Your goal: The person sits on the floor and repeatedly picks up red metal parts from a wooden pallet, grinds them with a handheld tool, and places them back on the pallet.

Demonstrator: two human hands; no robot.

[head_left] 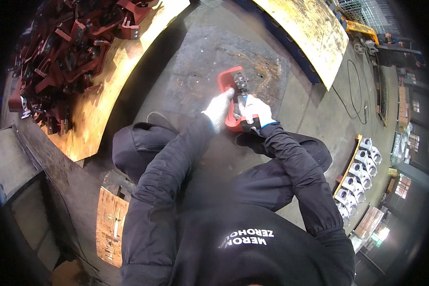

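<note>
A red U-shaped metal bracket (225, 80) is held up in front of me, above a dark steel plate. Black, block-like fittings (241, 82) sit at its upper end, and its lower end is partly covered by my right hand. My left hand (219, 110), in a white glove, is closed around the bracket's left side. My right hand (256, 110), gloved as well, is closed at the bracket's open side. Between its fingers a small blue-and-pale piece shows, too small to name.
Many similar red brackets (64, 59) are heaped on a wooden board (124, 62) at the left. A dark, worn steel plate (200, 57) lies on the floor ahead. Another plywood-topped stand (310, 33) is at far right. Silver castings (355, 181) stand in rows at right, and a cable (352, 95) crosses the floor.
</note>
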